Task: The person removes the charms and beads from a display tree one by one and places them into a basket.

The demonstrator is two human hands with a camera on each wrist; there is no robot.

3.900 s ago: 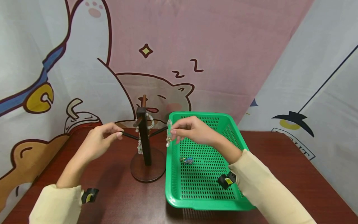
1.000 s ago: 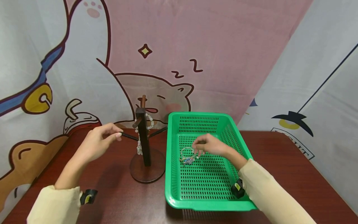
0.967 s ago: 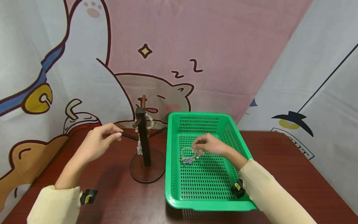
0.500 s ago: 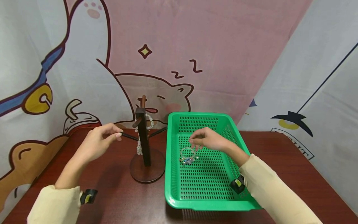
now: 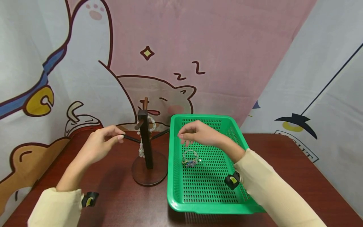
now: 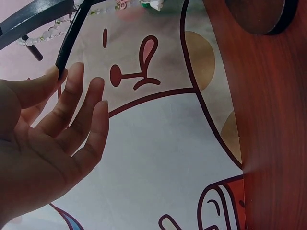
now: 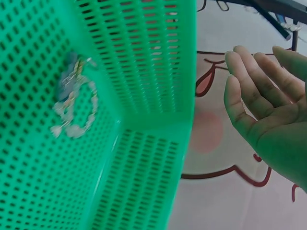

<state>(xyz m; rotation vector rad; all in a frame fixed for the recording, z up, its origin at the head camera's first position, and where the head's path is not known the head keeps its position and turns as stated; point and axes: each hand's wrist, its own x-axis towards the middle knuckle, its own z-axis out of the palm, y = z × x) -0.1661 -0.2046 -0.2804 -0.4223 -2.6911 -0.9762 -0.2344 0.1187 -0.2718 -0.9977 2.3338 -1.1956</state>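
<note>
Dark reddish-brown wooden table [image 5: 283, 164], backed by a hanging cloth printed with sleeping cartoon cats [image 5: 158, 63] in pink, white and grey.

Dark wooden jewellery stand with a round base and slanted pegs [image 5: 146, 145] stands left of centre on the table. A pale beaded bracelet [image 5: 141, 148] hangs from one of its pegs, close to the post.

Just beside the stand, to its right: a green perforated plastic basket [image 5: 210, 201]. Two bracelets lie together on its floor, a clear-beaded bracelet [image 5: 190, 155] and a small blue-and-gold beaded bracelet [image 5: 189, 162], touching or overlapping.

Left hand [image 5: 102, 141]: thumb and forefinger pinch the tip of the stand's left-pointing black peg [image 5: 131, 138]. Left wrist view shows the other fingers [image 6: 76, 110] straight and loosely spread.

Right hand [image 5: 198, 134]: raised above the basket's far left part, over the two bracelets and clear of them, holding nothing. Right wrist view shows its fingers [image 7: 249, 81] straight and close together, palm open.

Cream sleeves [image 5: 272, 195] on both arms.
</note>
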